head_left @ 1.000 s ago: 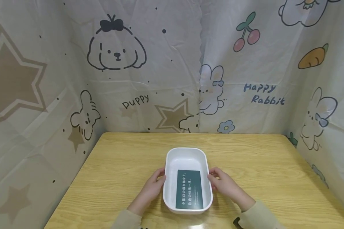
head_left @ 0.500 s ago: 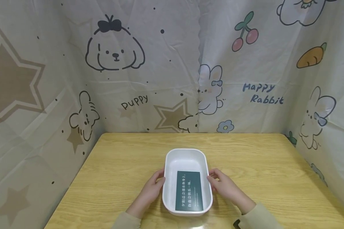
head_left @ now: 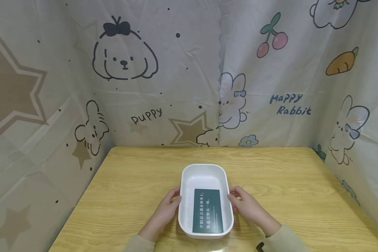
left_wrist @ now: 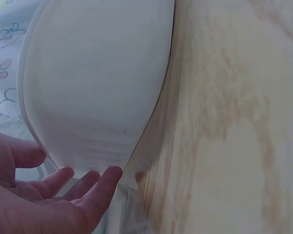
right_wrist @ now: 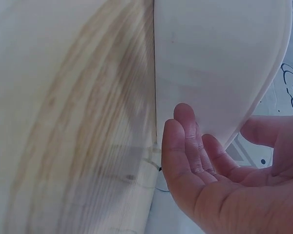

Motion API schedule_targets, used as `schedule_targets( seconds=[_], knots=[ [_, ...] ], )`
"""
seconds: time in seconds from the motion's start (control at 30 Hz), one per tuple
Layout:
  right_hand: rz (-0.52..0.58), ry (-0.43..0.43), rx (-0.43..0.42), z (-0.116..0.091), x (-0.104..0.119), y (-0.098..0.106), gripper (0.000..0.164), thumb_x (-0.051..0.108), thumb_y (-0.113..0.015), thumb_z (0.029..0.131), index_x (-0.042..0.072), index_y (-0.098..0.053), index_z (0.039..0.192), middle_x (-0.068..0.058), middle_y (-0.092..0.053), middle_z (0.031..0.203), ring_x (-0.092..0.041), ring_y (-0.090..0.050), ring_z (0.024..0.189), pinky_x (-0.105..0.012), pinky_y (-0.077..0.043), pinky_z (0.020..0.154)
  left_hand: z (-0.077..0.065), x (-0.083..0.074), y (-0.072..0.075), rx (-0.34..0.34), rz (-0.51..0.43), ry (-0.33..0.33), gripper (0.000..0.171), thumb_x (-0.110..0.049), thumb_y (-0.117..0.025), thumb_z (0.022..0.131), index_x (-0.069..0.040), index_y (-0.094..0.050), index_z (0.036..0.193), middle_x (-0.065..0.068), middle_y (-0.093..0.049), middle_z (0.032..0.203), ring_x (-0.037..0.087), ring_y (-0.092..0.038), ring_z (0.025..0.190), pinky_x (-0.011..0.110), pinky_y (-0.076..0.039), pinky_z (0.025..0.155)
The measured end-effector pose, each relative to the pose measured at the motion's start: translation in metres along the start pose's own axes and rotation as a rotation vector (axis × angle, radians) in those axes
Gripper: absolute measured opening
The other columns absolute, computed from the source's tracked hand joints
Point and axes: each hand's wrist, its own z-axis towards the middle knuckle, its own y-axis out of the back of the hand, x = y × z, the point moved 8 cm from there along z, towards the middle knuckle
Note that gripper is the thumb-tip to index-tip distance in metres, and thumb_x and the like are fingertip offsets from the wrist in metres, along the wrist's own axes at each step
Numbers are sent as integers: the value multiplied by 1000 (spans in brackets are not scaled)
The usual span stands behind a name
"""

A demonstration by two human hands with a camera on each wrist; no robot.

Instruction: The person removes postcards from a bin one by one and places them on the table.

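A white rectangular plastic box [head_left: 204, 177] with rounded corners and no lid sits on the table. Inside, at its near end, lies a dark green card [head_left: 207, 211] printed with lines of white Chinese characters. My left hand [head_left: 167, 208] holds the box's left side, thumb at the rim and fingertips against the outer wall, as the left wrist view shows on the white wall [left_wrist: 97, 83]. On the opposite side my right hand [head_left: 248, 207] holds it the same way. Its fingers [right_wrist: 176, 141] lie bent along the outer wall [right_wrist: 210, 58] in the right wrist view.
The yellow wood-grain table [head_left: 129, 175] extends around the box on all sides. A pale cloth curtain [head_left: 176, 84] with cartoon prints closes off the back, left and right. Beige sleeves [head_left: 286, 239] cover both forearms.
The box, with the card in it, has shifted slightly toward the person. Both hands keep their places on its sides. The head view has also moved a little.
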Motion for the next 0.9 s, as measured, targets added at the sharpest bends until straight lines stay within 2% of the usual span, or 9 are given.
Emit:
schedule_targets(
  seconds=[0.37,0.57,0.7,0.9],
  knots=[
    [-3,7,0,-1,1,0,18,17,-56,94,4,-58,107,-11,-65,93,-15,-59,64,-38,-57,65,-2,-1,0,-5,5,7,44,-22,-44,100,-5,-42,141,24,-46,140,40,-43,125,55,-42,103],
    [-26,9,-3,-1,1,2,19,19,-57,94,5,-59,107,-11,-65,95,-14,-60,65,-36,-58,64,-3,-1,1,-12,10,21,44,-23,-45,100,-6,-43,141,23,-46,141,41,-40,128,58,-38,105],
    [-79,34,-24,-2,4,6,23,19,-59,93,5,-59,111,-13,-65,99,-15,-62,72,-35,-57,66,-3,-2,0,-12,12,17,44,-22,-45,100,-6,-43,140,23,-47,140,41,-40,128,59,-37,105],
    [-140,97,-73,-1,12,16,26,18,-60,92,4,-58,114,-13,-65,102,-19,-63,82,-39,-56,71,-4,-2,0,-14,14,12,44,-22,-45,100,-5,-43,140,24,-47,140,42,-39,128,60,-36,105]
  ],
)
